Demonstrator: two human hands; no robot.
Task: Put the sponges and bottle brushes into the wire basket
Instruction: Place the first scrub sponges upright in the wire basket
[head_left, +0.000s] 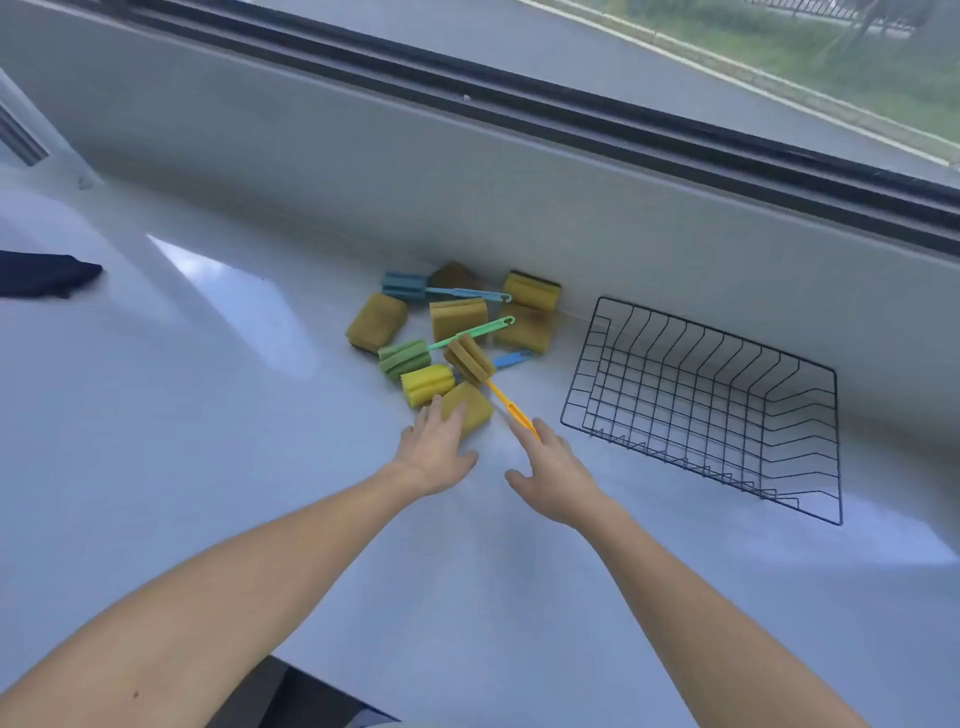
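Note:
A pile of yellow sponges and foam bottle brushes lies on the white counter against the wall. My left hand (439, 452) rests with spread fingers on the nearest yellow sponge (474, 410). My right hand (553, 475) is open, its fingertips touching the end of the orange brush handle (511, 408), whose brown foam head (469, 358) points away. A green brush (415, 356), a blue brush (415, 287) and a yellow foam head (427, 383) lie in the pile. The black wire basket (800, 499) stands empty to the right.
More yellow sponges (376, 322) (531, 291) sit near the wall (467, 171) under the window. A dark cloth (47, 273) lies at the far left. The counter's front edge (291, 670) shows a dark gap below.

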